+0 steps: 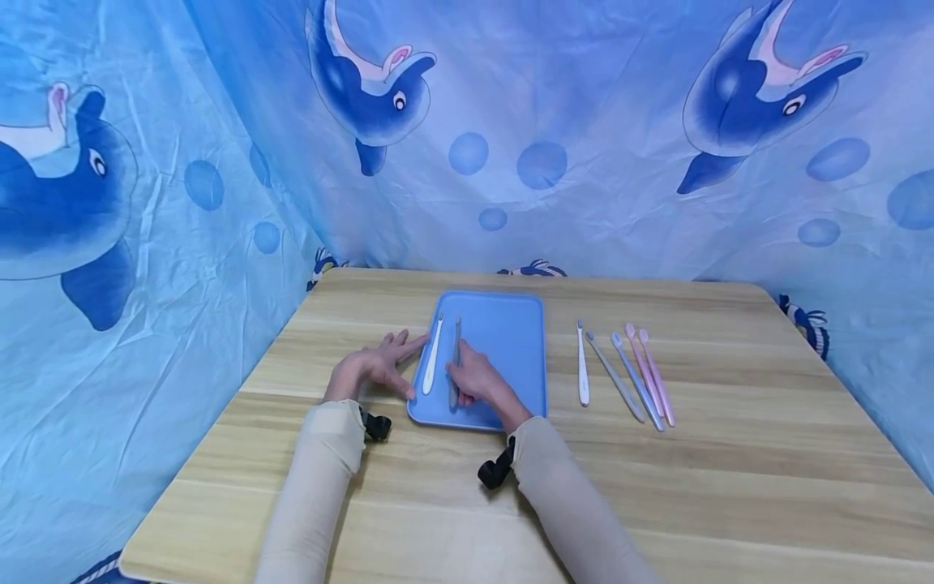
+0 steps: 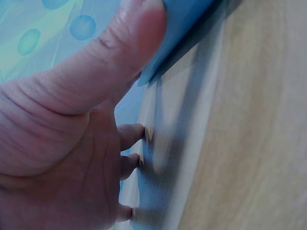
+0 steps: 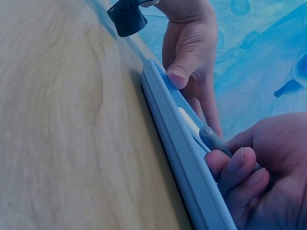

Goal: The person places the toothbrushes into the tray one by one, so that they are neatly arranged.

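A blue tray (image 1: 511, 341) lies on the wooden table. My left hand (image 1: 379, 363) is at its left side with fingers spread; the thumb and index finger touch the rim, and the other fingertips reach the table in the left wrist view. On the tray's left part lies a white toothbrush (image 1: 433, 361), bristle end toward the back. Just right of it, my right hand (image 1: 479, 377) pinches a grey toothbrush (image 1: 457, 331), roughly parallel to the white one. Its rounded handle end (image 3: 211, 137) sticks out past my fingers in the right wrist view; the middle is hidden by the hand.
Right of the tray, several toothbrushes lie on the table (image 1: 730, 487): a white one (image 1: 582, 365), a grey one (image 1: 616, 379), a blue one (image 1: 638, 383) and two pink ones (image 1: 658, 377) close together. A blue dolphin-print cloth (image 1: 496, 97) hangs behind and at the sides.
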The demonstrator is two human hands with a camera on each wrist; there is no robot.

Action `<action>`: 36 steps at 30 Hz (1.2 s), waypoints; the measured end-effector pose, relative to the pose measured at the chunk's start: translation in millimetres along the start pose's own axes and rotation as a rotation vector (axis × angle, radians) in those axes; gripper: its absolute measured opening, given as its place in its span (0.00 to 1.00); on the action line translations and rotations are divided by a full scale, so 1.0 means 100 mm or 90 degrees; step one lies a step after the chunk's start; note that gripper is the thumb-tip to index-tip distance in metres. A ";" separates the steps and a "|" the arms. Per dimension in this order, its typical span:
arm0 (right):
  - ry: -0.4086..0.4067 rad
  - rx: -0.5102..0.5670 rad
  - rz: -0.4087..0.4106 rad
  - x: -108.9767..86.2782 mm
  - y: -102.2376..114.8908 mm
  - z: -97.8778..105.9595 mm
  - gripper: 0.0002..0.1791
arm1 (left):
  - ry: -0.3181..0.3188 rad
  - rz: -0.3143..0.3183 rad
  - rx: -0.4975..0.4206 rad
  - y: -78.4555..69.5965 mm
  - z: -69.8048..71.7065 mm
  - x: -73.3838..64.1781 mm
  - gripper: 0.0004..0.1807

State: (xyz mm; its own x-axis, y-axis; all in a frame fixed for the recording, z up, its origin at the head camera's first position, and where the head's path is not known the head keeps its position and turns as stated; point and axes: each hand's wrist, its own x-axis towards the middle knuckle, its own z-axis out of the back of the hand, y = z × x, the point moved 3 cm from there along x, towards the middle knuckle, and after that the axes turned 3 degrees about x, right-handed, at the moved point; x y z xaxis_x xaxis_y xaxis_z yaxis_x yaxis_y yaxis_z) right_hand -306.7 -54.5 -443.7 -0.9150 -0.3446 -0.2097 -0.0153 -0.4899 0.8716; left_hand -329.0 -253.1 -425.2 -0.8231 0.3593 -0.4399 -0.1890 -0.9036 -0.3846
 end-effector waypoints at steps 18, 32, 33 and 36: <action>-0.001 0.013 -0.014 0.07 0.00 -0.06 0.35 | -0.005 -0.006 -0.002 -0.02 -0.04 -0.01 0.69; -0.011 -0.001 -0.044 0.16 0.04 -0.07 0.36 | -0.006 0.001 0.002 -0.01 -0.03 0.00 0.70; -0.012 -0.003 -0.046 0.16 0.05 -0.07 0.35 | -0.006 0.001 0.001 -0.01 -0.03 -0.01 0.70; -0.016 -0.009 -0.050 0.19 0.05 -0.07 0.34 | -0.008 -0.002 -0.003 -0.01 -0.03 -0.01 0.70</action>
State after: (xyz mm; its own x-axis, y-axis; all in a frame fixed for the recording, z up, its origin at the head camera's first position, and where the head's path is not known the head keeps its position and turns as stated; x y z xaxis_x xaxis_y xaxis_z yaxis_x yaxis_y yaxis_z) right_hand -321.4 -68.9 -446.1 -0.9212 -0.2849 -0.2652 -0.0814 -0.5253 0.8470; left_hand -326.5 -251.5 -426.7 -0.8294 0.3593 -0.4278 -0.1896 -0.9013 -0.3894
